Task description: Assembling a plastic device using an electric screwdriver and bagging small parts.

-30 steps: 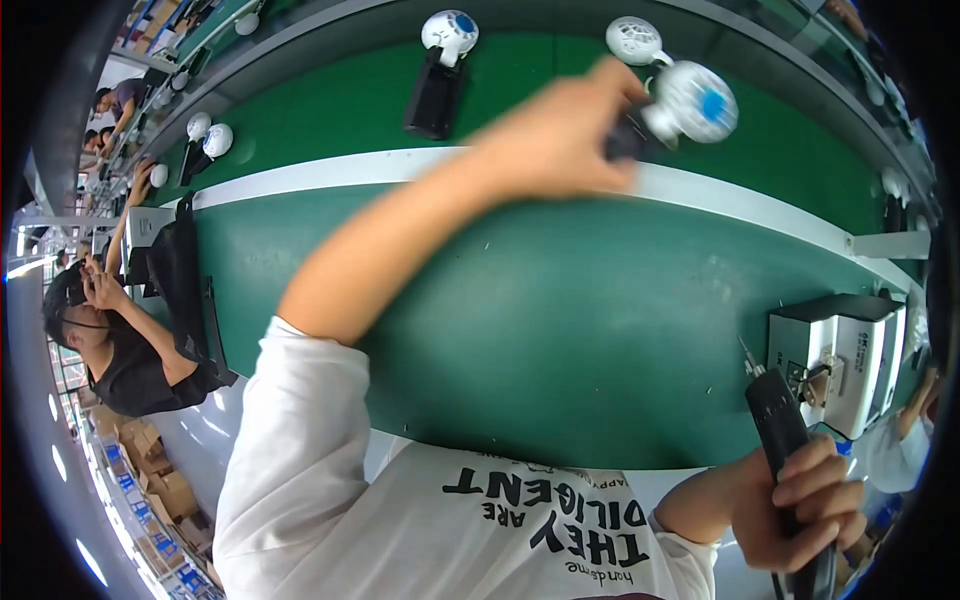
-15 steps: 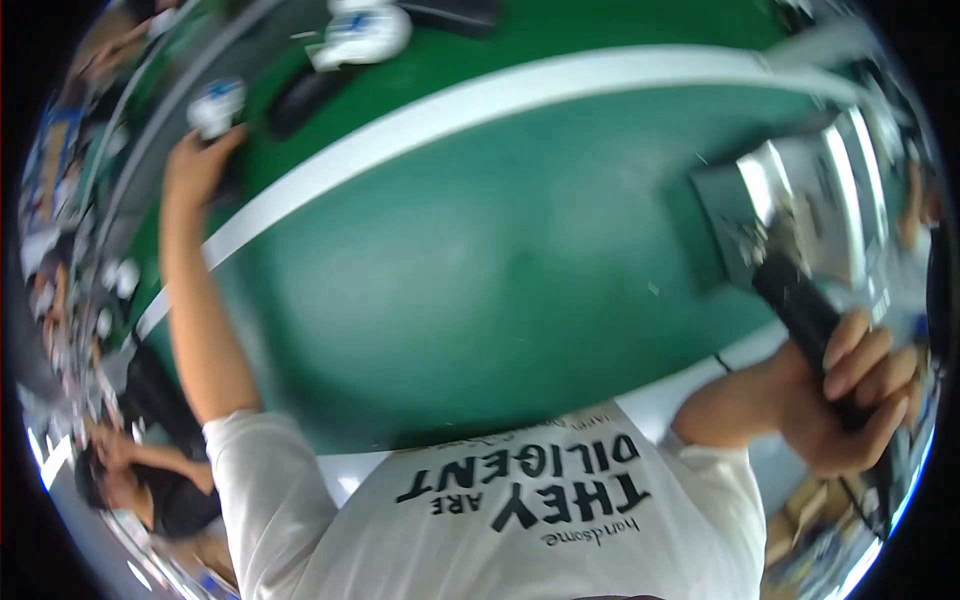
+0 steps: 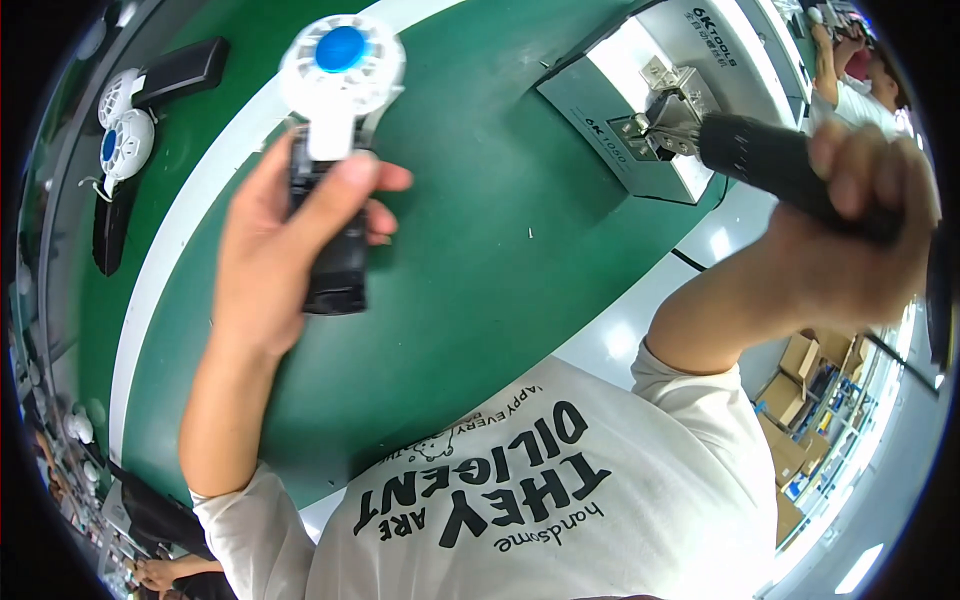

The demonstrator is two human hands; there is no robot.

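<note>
My left hand grips the black handle of a small handheld fan, raised over the green work surface. The fan's round white head has a blue centre and points away from me. My thumb lies across the handle's upper part. At the right, my right hand is wrapped round a black electric screwdriver. Its tip is at the metal pick-up part of a grey-white screw feeder; I cannot make out whether a screw is on the bit.
Two more fans, one with a black handle and one with a black body, lie on the green conveyor belt beyond a white strip. A loose screw lies on the table. Cardboard boxes stand on shelving at the right. Other people are around.
My left hand has brought a fan from the far-left belt to over the table. My view has turned right, and the screwdriver still points at the feeder.
</note>
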